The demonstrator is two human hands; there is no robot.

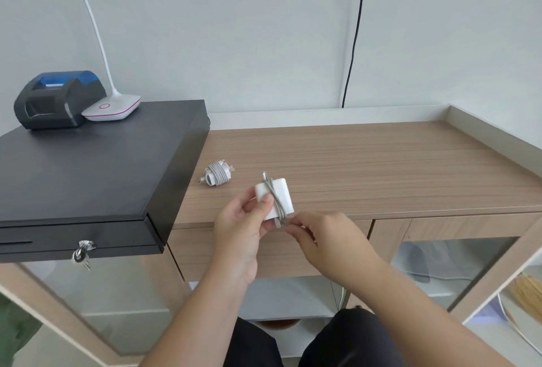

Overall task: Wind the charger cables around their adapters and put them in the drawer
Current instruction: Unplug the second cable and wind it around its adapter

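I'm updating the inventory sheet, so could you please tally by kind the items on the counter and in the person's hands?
Chargers: 2, one wound charger lying on the counter, one square adapter held by the left hand while the right hand pinches its cable
Cash drawers: 1
Receipt printers: 1
Desk lamps: 1
Total: 5
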